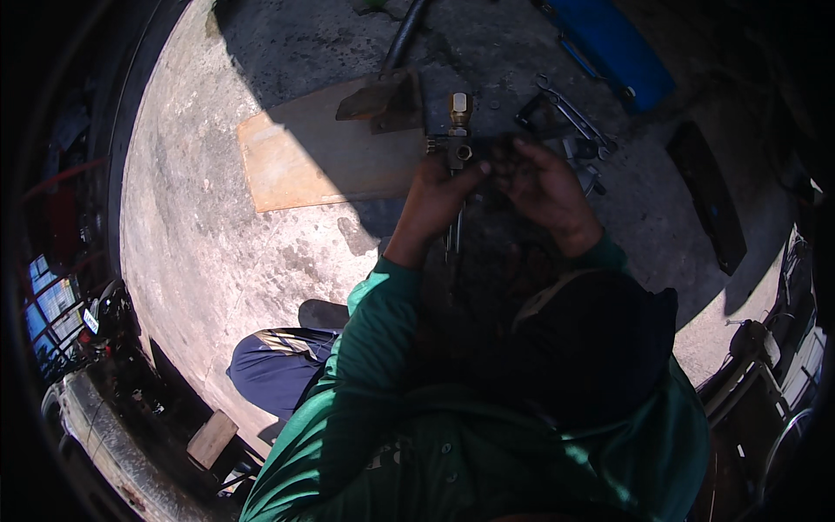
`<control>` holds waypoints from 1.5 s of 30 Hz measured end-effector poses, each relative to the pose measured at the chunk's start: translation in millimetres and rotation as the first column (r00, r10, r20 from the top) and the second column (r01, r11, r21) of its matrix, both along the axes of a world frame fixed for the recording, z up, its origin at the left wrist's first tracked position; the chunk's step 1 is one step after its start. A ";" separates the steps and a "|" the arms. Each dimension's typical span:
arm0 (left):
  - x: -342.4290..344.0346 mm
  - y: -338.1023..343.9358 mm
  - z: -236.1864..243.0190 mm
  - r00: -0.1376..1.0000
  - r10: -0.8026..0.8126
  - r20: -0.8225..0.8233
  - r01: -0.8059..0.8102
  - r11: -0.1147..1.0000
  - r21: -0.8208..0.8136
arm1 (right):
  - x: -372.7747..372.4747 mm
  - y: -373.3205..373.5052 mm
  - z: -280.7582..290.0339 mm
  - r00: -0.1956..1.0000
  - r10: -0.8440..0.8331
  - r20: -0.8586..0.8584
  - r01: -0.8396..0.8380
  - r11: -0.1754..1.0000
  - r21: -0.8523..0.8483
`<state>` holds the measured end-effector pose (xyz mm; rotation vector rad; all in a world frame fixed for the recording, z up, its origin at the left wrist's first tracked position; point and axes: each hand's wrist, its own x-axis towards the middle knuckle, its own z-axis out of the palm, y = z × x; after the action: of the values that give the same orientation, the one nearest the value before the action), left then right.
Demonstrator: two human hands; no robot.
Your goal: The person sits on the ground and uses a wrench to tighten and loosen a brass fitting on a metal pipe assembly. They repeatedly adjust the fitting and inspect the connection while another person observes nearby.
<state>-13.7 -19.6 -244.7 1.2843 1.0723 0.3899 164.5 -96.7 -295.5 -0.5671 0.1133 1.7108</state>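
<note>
In my left hand is a metal valve body with side ports, its thumb pressed along the lower edge. A brass hex fitting stands upright on top of the body. A thin metal rod shows below that hand. My right hand is just to the right, its fingers curled and darkened with grime close to the valve body. Shadow hides what those fingers hold, if anything.
A flat tan sheet lies on the concrete at left, an angled metal bracket on it. Several wrenches lie to the right. Beyond them are a blue case and a long dark bar. A wood block sits lower left.
</note>
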 end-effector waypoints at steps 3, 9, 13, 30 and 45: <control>-1.3 -0.1 -3.4 1.000 -0.001 -0.007 0.001 1.000 -0.004 | -0.1 0.7 1.5 1.000 0.010 0.023 -0.010 1.000 -0.005; -0.5 0.0 -3.1 1.000 0.002 0.001 -0.002 0.999 -0.053 | 0.6 1.4 5.3 0.999 0.015 0.050 -0.015 1.000 0.008; 0.4 -0.7 -2.4 1.000 0.006 0.021 -0.005 0.997 -0.075 | 1.7 0.9 2.2 1.000 0.014 0.021 -0.016 0.998 0.057; 1.6 -0.6 24.1 0.990 0.077 0.119 -0.046 0.968 -0.247 | -3.6 4.1 9.7 0.982 0.049 0.182 -0.068 0.993 0.096; -63.0 36.1 158.9 0.991 0.038 -0.130 -0.053 0.992 -0.113 | 30.8 105.6 178.3 0.657 0.428 0.620 -0.518 0.855 -0.041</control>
<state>-76.7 16.5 -85.8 1.1948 1.2164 0.2781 195.3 8.9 -117.2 -1.0939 -0.6838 1.9230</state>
